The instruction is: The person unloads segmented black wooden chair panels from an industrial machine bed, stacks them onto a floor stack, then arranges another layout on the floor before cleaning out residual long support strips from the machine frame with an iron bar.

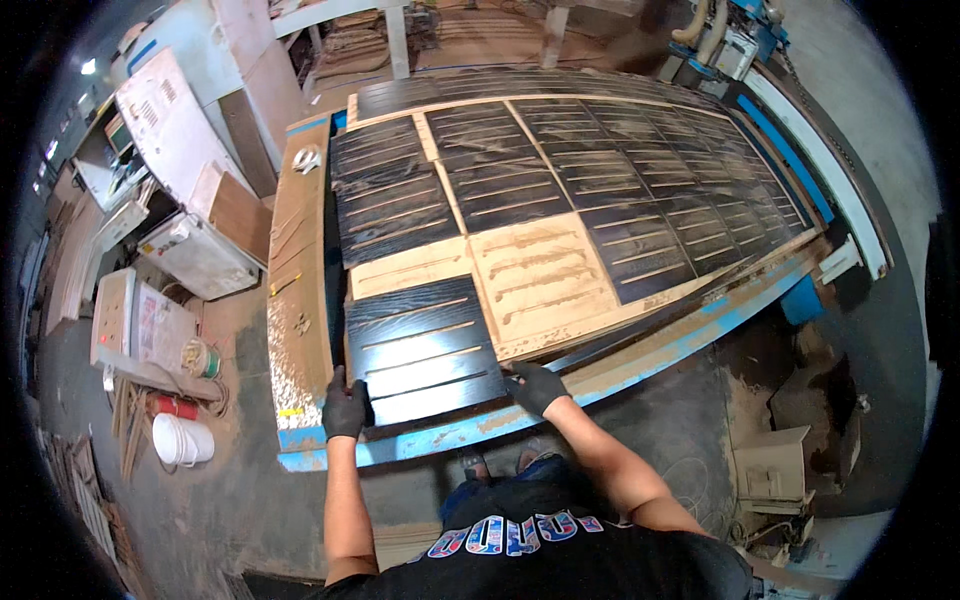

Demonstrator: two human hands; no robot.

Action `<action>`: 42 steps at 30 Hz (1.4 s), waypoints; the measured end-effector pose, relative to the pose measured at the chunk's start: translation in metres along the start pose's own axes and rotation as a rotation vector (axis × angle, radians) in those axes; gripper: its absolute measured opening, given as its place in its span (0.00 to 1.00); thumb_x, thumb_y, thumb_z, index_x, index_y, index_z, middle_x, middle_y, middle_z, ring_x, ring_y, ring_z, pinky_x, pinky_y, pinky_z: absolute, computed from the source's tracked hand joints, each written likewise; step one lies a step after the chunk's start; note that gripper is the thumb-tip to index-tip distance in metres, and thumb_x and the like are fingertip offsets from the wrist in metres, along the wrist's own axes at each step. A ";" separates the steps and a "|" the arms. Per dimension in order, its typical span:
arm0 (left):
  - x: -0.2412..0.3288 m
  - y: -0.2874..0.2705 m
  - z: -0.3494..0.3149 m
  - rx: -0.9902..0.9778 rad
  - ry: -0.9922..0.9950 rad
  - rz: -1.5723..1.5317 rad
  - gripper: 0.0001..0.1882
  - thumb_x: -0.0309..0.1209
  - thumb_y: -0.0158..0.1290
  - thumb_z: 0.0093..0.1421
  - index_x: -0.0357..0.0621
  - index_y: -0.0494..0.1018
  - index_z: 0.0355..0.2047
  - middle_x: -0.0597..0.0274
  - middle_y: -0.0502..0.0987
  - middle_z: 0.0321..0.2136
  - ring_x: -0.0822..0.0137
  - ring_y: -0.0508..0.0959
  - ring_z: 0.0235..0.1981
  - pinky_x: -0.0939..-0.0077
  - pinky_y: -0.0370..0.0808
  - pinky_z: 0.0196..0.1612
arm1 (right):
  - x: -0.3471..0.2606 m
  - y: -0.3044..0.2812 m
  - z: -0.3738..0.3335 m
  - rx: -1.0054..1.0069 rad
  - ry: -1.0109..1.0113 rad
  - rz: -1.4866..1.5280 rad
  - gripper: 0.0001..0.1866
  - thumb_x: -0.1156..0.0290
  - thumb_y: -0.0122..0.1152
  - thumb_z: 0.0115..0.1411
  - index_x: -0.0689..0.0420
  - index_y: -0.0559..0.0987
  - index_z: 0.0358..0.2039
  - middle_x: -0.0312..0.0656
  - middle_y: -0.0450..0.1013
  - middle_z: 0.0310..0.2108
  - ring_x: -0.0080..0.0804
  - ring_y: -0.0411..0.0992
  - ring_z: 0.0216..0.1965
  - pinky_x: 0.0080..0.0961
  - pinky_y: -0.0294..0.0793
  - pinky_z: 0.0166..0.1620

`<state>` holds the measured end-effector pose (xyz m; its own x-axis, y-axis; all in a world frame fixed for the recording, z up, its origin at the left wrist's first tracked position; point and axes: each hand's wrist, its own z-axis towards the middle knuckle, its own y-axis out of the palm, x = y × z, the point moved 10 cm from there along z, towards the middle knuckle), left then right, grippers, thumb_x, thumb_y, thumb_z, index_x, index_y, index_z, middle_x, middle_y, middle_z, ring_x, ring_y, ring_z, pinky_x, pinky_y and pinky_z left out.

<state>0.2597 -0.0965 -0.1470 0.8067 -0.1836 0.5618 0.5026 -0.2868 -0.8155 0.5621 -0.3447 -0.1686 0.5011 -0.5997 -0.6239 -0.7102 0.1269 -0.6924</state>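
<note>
A glossy dark panel with several long slots lies at the near left corner of a large machine bed. My left hand, in a dark glove, grips its left edge near the front corner. On the opposite side my right hand, gloved too, holds the panel's right edge near the front corner. Beyond it, several similar dark slotted panels lie in rows on a pale board. A bare pale patch of that board, marked with dusty groove lines, shows just right of and beyond the held panel.
A dusty ledge along the bed's left side carries a tape roll. On the floor at left stand a control box and a white bucket. Machine parts and hoses rise at far right; a cardboard box sits near right.
</note>
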 end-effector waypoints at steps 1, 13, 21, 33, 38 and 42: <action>0.016 -0.011 0.005 0.071 0.051 -0.007 0.28 0.46 0.50 0.56 0.49 0.64 0.55 0.50 0.75 0.35 0.53 0.76 0.34 0.62 0.72 0.39 | 0.011 -0.022 0.010 0.086 0.028 0.012 0.25 0.53 0.53 0.54 0.57 0.73 0.46 0.53 0.69 0.46 0.48 0.66 0.49 0.37 0.65 0.53; 0.030 0.023 0.265 0.102 0.010 0.023 0.24 0.44 0.44 0.61 0.36 0.67 0.48 0.49 0.75 0.41 0.58 0.74 0.40 0.67 0.70 0.41 | 0.065 -0.249 0.281 0.434 0.305 -0.043 0.16 0.62 0.51 0.53 0.57 0.78 0.38 0.51 0.70 0.47 0.48 0.70 0.45 0.37 0.67 0.51; 0.111 0.056 0.257 0.082 -0.102 -0.292 0.29 0.47 0.49 0.55 0.32 0.68 0.47 0.40 0.72 0.45 0.45 0.71 0.48 0.65 0.67 0.48 | 0.092 -0.281 0.295 0.391 0.367 -0.259 0.33 0.55 0.55 0.51 0.49 0.61 0.58 0.51 0.70 0.47 0.52 0.68 0.49 0.39 0.68 0.51; 0.229 -0.030 0.256 -0.049 0.108 -0.616 0.23 0.46 0.51 0.56 0.34 0.74 0.34 0.60 0.75 0.23 0.69 0.74 0.21 0.72 0.70 0.23 | 0.054 -0.314 0.335 0.473 -0.066 0.086 0.35 0.41 0.50 0.53 0.59 0.72 0.49 0.57 0.67 0.49 0.51 0.66 0.51 0.36 0.66 0.52; 0.307 -0.076 0.257 0.159 0.301 -0.175 0.22 0.46 0.48 0.56 0.36 0.74 0.29 0.45 0.76 0.24 0.56 0.77 0.23 0.64 0.72 0.30 | 0.021 -0.349 0.313 0.513 -0.151 0.057 0.31 0.44 0.55 0.51 0.63 0.76 0.41 0.56 0.73 0.40 0.50 0.71 0.45 0.36 0.69 0.45; 0.290 -0.081 0.258 0.212 0.258 -0.001 0.23 0.47 0.45 0.56 0.38 0.76 0.33 0.39 0.75 0.34 0.44 0.74 0.40 0.58 0.69 0.44 | 0.059 -0.373 0.293 0.636 -0.237 0.193 0.26 0.50 0.57 0.52 0.64 0.78 0.35 0.54 0.76 0.33 0.45 0.75 0.34 0.35 0.70 0.35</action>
<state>0.5336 0.1162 0.0461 0.7141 -0.4235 0.5574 0.5788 -0.0906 -0.8104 1.0009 -0.1959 -0.0534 0.5405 -0.3408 -0.7692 -0.4072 0.6941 -0.5936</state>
